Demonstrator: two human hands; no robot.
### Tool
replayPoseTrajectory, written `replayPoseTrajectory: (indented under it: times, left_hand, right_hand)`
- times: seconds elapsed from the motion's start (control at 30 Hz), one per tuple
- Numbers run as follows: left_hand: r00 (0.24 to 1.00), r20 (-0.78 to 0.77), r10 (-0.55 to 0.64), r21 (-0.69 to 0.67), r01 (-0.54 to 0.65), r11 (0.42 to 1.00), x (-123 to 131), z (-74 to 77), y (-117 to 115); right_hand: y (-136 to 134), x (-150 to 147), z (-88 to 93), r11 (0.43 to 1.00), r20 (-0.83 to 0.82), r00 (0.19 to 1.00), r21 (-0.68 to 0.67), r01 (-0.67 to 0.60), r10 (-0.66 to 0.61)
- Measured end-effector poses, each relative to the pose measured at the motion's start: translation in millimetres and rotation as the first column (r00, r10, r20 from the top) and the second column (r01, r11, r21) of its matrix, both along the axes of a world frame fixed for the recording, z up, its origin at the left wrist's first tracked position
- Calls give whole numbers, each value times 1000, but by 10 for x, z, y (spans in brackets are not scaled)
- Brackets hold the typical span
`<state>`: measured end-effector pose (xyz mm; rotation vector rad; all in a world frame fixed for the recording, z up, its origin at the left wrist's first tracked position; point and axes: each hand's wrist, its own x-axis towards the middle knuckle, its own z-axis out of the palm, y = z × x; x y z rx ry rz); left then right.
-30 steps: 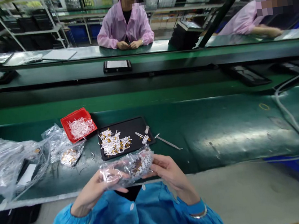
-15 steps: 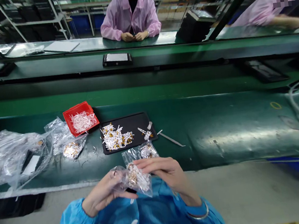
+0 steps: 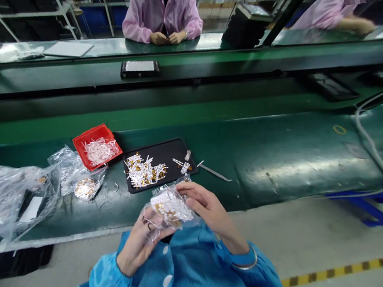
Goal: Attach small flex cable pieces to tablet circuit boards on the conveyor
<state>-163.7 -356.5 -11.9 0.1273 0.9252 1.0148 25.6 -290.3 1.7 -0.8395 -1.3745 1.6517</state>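
Both hands are holding a small clear bag (image 3: 170,208) over the near edge of the belt (image 3: 284,160), close to the blue smock (image 3: 180,280). The bag is glossy, crinkled film, stuffed with small flat white and gold-brown pieces. The left hand (image 3: 143,239) is cupping it from below and from the left, fingers curled into the film. The right hand (image 3: 211,210) is gripping its right side, fingers pinching along the top edge. The bag is sitting between the two palms, touching both.

Just beyond the hands, a flat black tray (image 3: 169,150) is carrying a heap of similar pieces. A square red tray (image 3: 80,146) of white strips is standing at its left corner. Thin metal tweezers (image 3: 214,172) are lying just right of the black tray. Crumpled loose bags (image 3: 6,199) are spreading over the left of the smooth, shiny dark-green belt. Across the line, a person in a pink coat (image 3: 161,12) is sitting with hands together.
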Motion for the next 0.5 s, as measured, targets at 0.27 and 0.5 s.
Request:
replayPoseTrajectory:
  times: [0.27,0.5]
  left_hand:
    - [990,-138,16,172,8,985,97,-26,-18]
    - [996,-92,22,99,-13,995,180,6,4]
  right_hand:
    - [-29,-27,-18,980,120,978,125,156,-171]
    - [-66,-144,78,924,187,941,316,215,-283]
